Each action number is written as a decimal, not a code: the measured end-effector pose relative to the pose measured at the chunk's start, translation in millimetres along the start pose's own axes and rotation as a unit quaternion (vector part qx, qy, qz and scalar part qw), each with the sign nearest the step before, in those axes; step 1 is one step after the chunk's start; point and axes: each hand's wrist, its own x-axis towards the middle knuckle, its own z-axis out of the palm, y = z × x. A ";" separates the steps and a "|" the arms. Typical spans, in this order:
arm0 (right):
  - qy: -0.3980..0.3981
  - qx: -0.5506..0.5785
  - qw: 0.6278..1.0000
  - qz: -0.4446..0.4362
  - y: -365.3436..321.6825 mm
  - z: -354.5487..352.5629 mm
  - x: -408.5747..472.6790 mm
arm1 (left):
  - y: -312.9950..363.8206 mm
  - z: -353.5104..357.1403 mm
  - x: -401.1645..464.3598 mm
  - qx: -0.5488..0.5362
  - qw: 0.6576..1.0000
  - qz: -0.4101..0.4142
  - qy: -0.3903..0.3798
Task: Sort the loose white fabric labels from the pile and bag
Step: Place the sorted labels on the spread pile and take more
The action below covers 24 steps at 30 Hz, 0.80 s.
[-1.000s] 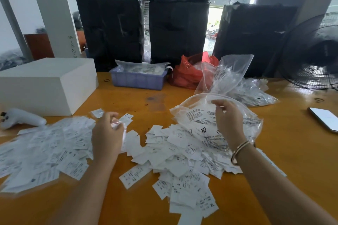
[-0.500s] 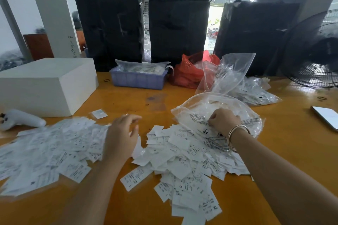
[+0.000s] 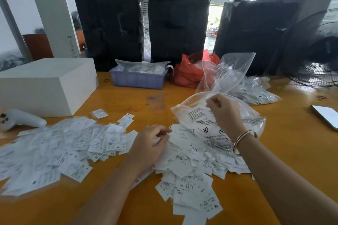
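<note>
Loose white fabric labels lie in two heaps on the orange table (image 3: 292, 151): a spread-out heap (image 3: 60, 150) on the left and a thicker pile (image 3: 193, 173) in the middle. The middle pile spills from a clear printed plastic bag (image 3: 252, 120) lying open on its side. My left hand (image 3: 150, 146) rests on the left edge of the middle pile, its curled fingers pinching a label there. My right hand (image 3: 225, 113), with a bangle on the wrist, is raised over the bag and pinches its upper film near the rim.
A white box (image 3: 45, 82) and a white controller (image 3: 23, 119) sit at the left. At the back are a blue tray (image 3: 139, 79), a red bag (image 3: 190, 73), more clear bags (image 3: 256, 91) and black wrapped bundles (image 3: 109, 29). A phone (image 3: 327, 116) and a fan (image 3: 314, 51) are on the right.
My left hand moved right, from the left heap onto the middle pile. My right hand dipped onto the bag, then rose again, pinching its upper film.
</note>
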 end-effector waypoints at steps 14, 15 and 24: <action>-0.188 0.265 0.941 0.090 -37.7 45.6 -71.0 | 11.7 -2.4 3.6 -0.173 0.982 -0.076 0.003; -0.171 0.248 0.949 0.094 -35.6 46.6 -70.8 | 11.3 -3.0 3.7 -0.175 0.981 -0.086 0.017; -0.221 -0.273 0.927 -0.133 -22.2 50.8 -78.3 | 14.7 -7.2 2.9 -0.205 0.972 -0.105 0.050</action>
